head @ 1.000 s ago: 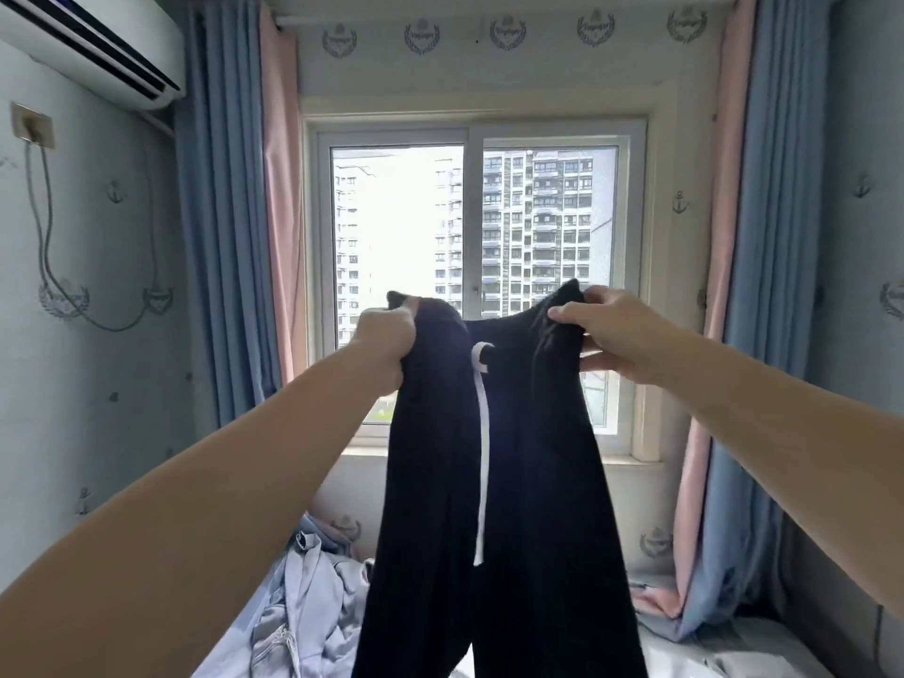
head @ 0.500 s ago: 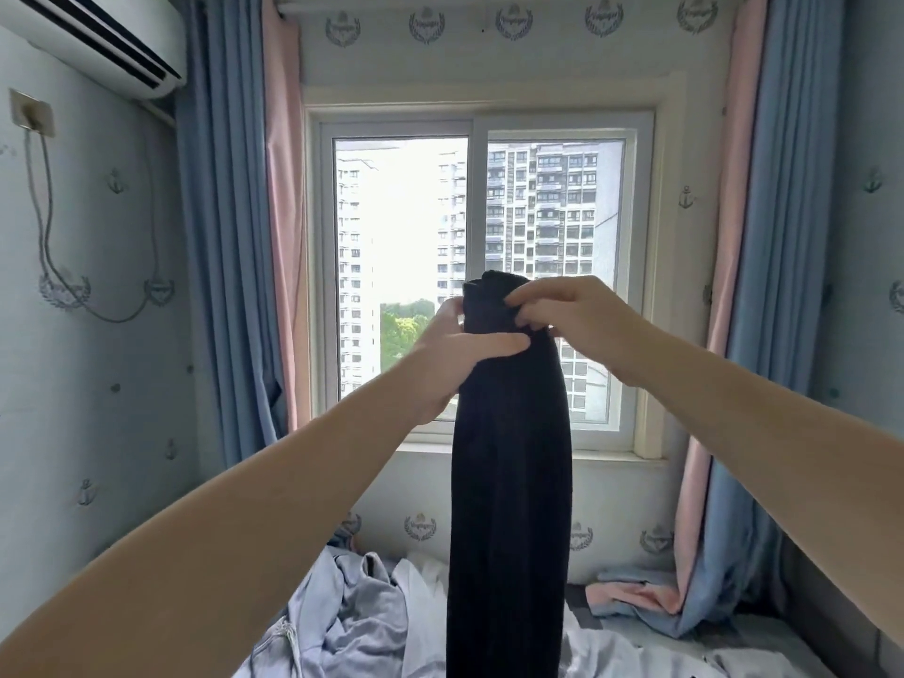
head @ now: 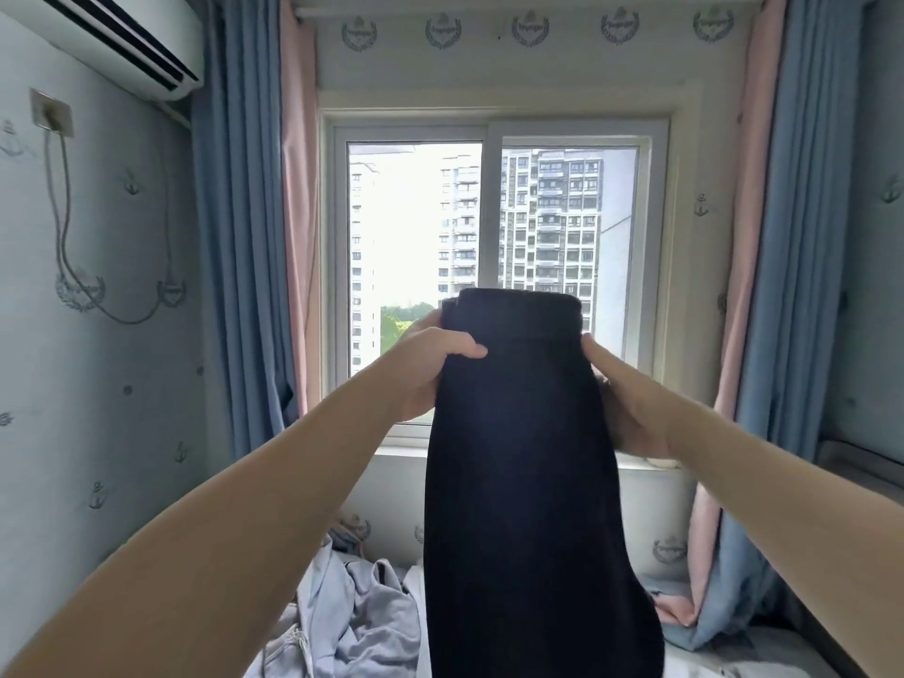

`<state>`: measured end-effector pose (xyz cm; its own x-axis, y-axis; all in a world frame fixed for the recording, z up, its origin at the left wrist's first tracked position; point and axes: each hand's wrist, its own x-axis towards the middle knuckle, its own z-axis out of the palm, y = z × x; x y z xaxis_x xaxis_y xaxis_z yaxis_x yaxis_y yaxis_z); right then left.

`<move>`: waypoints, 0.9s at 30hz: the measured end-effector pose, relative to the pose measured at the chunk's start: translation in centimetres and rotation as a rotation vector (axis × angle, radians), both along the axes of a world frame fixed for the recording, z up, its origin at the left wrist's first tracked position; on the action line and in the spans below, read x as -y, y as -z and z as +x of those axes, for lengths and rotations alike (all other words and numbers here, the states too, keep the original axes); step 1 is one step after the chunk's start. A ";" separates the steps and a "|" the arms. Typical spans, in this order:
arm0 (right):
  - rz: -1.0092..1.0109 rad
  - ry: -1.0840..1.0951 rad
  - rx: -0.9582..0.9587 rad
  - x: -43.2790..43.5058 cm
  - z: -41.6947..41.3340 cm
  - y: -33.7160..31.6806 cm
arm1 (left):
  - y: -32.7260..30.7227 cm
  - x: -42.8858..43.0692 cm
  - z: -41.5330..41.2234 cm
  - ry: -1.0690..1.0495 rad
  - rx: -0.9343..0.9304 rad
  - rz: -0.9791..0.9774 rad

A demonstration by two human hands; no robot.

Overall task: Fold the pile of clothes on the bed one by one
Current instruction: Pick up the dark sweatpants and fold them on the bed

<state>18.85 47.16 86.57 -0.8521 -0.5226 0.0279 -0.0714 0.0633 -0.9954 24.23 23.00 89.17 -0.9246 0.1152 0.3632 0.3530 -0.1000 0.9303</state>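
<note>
1. The long black garment (head: pixel 518 482) with a banded elastic waist (trousers, most likely) hangs in mid-air at chest height in front of the white-framed sliding window (head: pixel 491 212). Its waist is uppermost and its length drops straight down. Holding it high probably lets gravity pull the cloth flat before it is laid down for the next fold.
2. The left hand (head: pixel 428 371) is clamped on the left edge just under the waistband, with the thumb across the front and the other fingers behind.
3. The right hand (head: pixel 631 408) holds the right edge a little lower, its thumb pointing up along the cloth. The waistband sits level, so I judge that both sides are carried and kept apart to stop the cloth bunching.
4. The rumpled pile of pale grey-blue clothes (head: pixel 357 619) lies on the pale-sheeted bed (head: pixel 724 663), below and to the left of the black garment and well apart from both hands. It looks unfolded and waiting its turn.
5. Most of the right hand's fingers are hidden behind the cloth, so how firmly they pinch is unclear.
6. The garment's lower end is cut off by the frame's bottom edge, so its hems and full length cannot be seen.
7. The garment blocks the middle of the bed, and backlight from the window leaves its surface almost featureless
</note>
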 end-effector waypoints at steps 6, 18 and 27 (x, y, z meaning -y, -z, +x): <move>-0.071 0.024 0.001 7.6 1.3 -0.7 | -0.3 7.4 -0.3 -0.136 0.108 -0.034; -0.182 0.410 -0.273 19.6 0.4 -3.3 | -0.7 19.5 -0.2 -0.174 0.195 -0.297; -0.105 0.418 -0.395 17.8 8.4 -4.1 | -1.1 18.0 7.1 -0.321 -0.124 -0.295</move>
<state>27.20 29.34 90.66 -0.8998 -0.1210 0.4192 -0.4288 0.0683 -0.9008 31.37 4.96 90.24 -0.8818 -0.0548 0.4684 0.4337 0.2959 0.8511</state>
